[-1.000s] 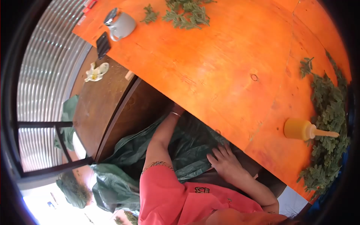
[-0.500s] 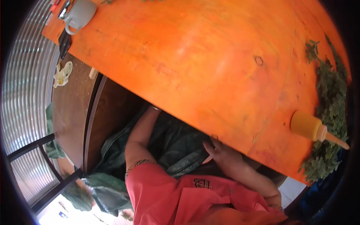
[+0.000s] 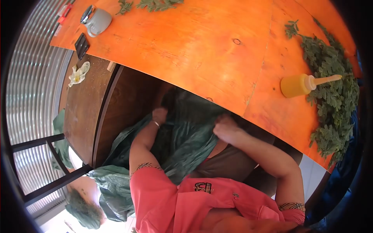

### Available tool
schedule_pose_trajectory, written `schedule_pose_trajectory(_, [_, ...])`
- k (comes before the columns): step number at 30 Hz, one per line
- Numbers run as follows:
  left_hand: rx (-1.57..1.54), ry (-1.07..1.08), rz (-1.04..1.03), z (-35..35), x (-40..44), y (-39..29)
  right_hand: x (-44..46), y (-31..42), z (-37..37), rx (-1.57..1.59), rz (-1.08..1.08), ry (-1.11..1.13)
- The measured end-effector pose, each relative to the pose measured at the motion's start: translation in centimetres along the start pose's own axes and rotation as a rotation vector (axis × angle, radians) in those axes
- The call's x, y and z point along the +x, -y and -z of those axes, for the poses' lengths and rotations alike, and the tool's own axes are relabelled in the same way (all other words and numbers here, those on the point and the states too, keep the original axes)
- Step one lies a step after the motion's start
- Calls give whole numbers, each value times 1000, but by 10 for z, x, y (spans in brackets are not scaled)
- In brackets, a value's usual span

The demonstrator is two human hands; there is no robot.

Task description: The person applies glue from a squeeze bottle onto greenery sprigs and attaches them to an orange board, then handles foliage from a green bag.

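Note:
A dark green plastic sheet [image 3: 194, 130], wrinkled and bunched, lies over my lap below the table edge. My left hand [image 3: 159, 115], with a band at the wrist, is closed on the sheet's left side. On the other side, my right hand [image 3: 226, 129] is a fist gripping the sheet close under the table edge. Both hands are slightly blurred. Part of the sheet goes into shadow beneath the tabletop, and its far end is hidden there.
The orange tabletop [image 3: 202, 50] bears a yellow squeeze bottle [image 3: 297, 85], leafy green sprigs [image 3: 330, 70], a grey mug [image 3: 99, 22] and a black phone [image 3: 81, 46]. At left stand a brown wooden surface [image 3: 87, 99] with a crumpled pale scrap [image 3: 79, 73] and a black metal frame [image 3: 58, 182].
Both hands have come out from under the table edge, drawing the green sheet up into view between them. My view has shifted, showing more of the table's far side.

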State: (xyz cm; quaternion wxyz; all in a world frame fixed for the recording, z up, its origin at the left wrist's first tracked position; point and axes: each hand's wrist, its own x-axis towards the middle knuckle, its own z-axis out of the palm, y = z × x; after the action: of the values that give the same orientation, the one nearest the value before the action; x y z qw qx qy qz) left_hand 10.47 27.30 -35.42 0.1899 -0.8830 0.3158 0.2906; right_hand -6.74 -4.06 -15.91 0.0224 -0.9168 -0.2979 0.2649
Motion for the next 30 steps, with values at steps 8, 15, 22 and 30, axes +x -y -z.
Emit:
schedule_pose_trajectory(8, [-105,-958,-210,114,97,78,-18,-63,-33,172,-401,201])
schedule_pose_trajectory(15, [-186,-599,-15,199,110,45,11,31,37,435,78,-145])
schedule_pose_trajectory(22, [-323,-627,-163,200,95,19,14,50,-16,153,151,59])
schedule_pose_trajectory(30, [-57,278,-536,218,-61,-53,12,81,-2,244,196,-273])
